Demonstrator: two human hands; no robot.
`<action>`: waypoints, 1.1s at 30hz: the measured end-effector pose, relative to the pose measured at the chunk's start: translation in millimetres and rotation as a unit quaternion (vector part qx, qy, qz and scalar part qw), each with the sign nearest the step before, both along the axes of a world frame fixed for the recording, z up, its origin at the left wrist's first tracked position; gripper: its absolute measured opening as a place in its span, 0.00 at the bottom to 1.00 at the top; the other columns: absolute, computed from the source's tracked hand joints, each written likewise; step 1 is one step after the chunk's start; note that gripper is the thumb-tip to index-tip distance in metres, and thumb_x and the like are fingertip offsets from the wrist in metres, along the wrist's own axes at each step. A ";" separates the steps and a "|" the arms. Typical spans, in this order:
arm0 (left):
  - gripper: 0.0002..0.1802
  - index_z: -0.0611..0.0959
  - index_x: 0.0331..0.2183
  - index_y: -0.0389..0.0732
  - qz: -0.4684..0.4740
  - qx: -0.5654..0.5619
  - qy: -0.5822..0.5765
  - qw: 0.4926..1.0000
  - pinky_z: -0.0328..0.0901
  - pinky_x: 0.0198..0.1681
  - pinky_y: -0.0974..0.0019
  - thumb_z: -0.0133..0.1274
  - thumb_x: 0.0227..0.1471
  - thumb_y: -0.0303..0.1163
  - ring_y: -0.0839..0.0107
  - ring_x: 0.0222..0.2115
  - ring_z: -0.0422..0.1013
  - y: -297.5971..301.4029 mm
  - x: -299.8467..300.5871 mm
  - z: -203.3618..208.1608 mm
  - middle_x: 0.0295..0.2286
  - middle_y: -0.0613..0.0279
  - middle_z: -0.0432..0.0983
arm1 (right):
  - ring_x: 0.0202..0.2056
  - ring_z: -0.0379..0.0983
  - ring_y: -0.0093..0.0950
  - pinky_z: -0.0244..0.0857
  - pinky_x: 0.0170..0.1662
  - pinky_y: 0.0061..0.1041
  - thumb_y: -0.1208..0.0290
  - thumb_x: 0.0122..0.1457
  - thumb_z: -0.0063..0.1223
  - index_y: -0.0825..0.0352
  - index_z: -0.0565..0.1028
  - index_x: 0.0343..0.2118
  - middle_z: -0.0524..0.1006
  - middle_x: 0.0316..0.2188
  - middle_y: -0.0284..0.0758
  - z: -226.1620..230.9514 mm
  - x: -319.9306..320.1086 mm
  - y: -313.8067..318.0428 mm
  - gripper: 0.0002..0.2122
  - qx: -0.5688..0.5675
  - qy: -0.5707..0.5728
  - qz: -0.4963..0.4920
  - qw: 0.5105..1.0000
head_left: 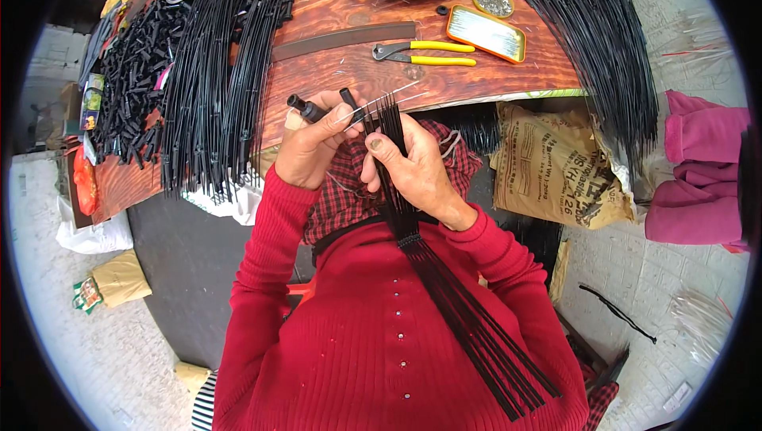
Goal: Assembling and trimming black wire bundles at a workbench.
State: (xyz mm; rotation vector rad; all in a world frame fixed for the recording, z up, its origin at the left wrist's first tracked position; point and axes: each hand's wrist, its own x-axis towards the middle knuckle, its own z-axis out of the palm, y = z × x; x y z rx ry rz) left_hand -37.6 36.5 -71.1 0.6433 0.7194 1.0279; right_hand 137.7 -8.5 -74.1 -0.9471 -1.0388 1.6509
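My left hand is closed, with a short black tube-like piece in its fingers. Between that thumb and forefinger run two thin pale wires or needles that point to the right. A second small black tube stands up behind the left fingertips. My right hand grips a bundle of thin black rods. The bundle's short ends rise above the fingers, and its long ends fan down across my red sweater. A woven band crosses the rods below the hand. Both hands are close together, just in front of the table edge.
On the wooden table lie yellow-handled pliers, an orange-rimmed tin, a round dish of small metal bits and a flat brown strip. Long black rods and black tubes cover its left side. A brown sack stands right.
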 end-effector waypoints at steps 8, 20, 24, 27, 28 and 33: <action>0.14 0.79 0.43 0.33 -0.063 -0.015 -0.043 0.997 0.70 0.36 0.72 0.57 0.56 0.30 0.77 0.30 0.72 4.7 -8.8 -4.7 0.30 0.63 0.78 | 0.18 0.71 0.18 0.66 0.21 0.19 0.72 0.65 0.49 0.71 0.71 0.39 0.76 0.19 0.33 -1.0 -3.9 2.9 0.07 -0.022 0.043 0.003 0.999; 0.29 0.69 0.56 0.31 0.032 -0.010 0.028 0.999 0.68 0.19 0.68 0.57 0.54 0.28 0.70 0.19 0.70 -22.9 19.2 14.2 0.33 0.54 0.77 | 0.18 0.74 0.20 0.67 0.21 0.21 0.72 0.65 0.48 0.72 0.71 0.39 0.77 0.18 0.34 4.4 -10.0 3.4 0.08 0.017 -0.050 -0.064 0.997; 0.25 0.71 0.54 0.32 0.055 -0.001 0.045 0.997 0.64 0.16 0.72 0.56 0.56 0.30 0.74 0.18 0.68 -24.0 21.1 19.5 0.30 0.57 0.76 | 0.19 0.75 0.23 0.68 0.22 0.22 0.68 0.66 0.48 0.72 0.70 0.39 0.77 0.19 0.36 2.3 -13.5 1.7 0.10 0.038 -0.060 -0.059 0.996; 0.25 0.71 0.54 0.33 0.062 -0.011 0.030 0.998 0.63 0.17 0.72 0.55 0.56 0.31 0.75 0.17 0.67 -25.5 21.0 19.1 0.28 0.59 0.75 | 0.19 0.76 0.24 0.68 0.22 0.22 0.66 0.67 0.47 0.72 0.69 0.39 0.78 0.20 0.37 3.0 -12.9 -1.4 0.11 0.062 -0.065 -0.052 0.995; 0.25 0.71 0.54 0.33 0.062 -0.012 0.030 0.998 0.63 0.17 0.72 0.55 0.56 0.31 0.75 0.17 0.67 -25.2 20.8 18.5 0.28 0.59 0.75 | 0.20 0.76 0.25 0.69 0.22 0.23 0.64 0.67 0.46 0.71 0.68 0.40 0.78 0.20 0.37 3.5 -12.7 -1.7 0.12 0.074 -0.076 -0.051 0.993; 0.24 0.72 0.53 0.33 0.095 0.003 0.044 0.995 0.62 0.16 0.72 0.55 0.56 0.30 0.77 0.17 0.66 -25.5 20.0 12.1 0.27 0.63 0.73 | 0.20 0.77 0.28 0.69 0.22 0.25 0.64 0.68 0.44 0.72 0.68 0.40 0.78 0.20 0.38 5.0 -12.4 -0.3 0.12 0.095 -0.114 -0.040 0.988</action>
